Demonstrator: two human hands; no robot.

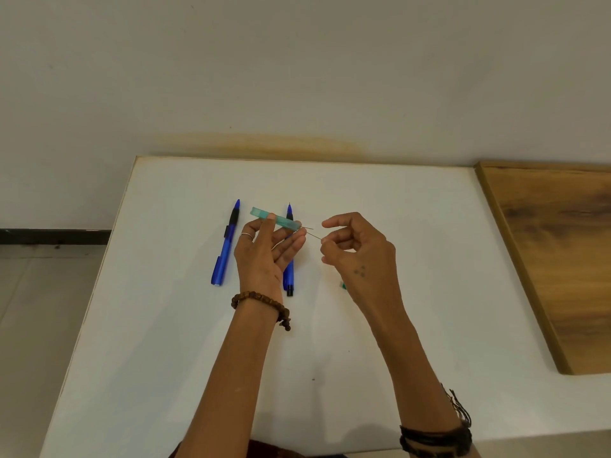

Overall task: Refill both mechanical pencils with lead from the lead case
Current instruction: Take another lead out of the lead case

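Note:
Two blue mechanical pencils lie on the white table (pixel 396 259), tips pointing away from me. One pencil (pixel 226 244) is to the left; the other pencil (pixel 289 276) lies partly hidden behind my left hand (pixel 264 256). That hand holds the translucent green lead case (pixel 276 219) above the table, its open end toward the right. A thin lead (pixel 314 235) sticks out of that end, and my right hand (pixel 357 249) pinches its far end. A small green piece (pixel 344 285), perhaps the case's cap, peeks out on the table behind my right hand.
A wooden board (pixel 555 259) lies along the table's right side. The white wall (pixel 297 77) stands right behind the table's far edge. The table's left edge drops to a tiled floor (pixel 39 309).

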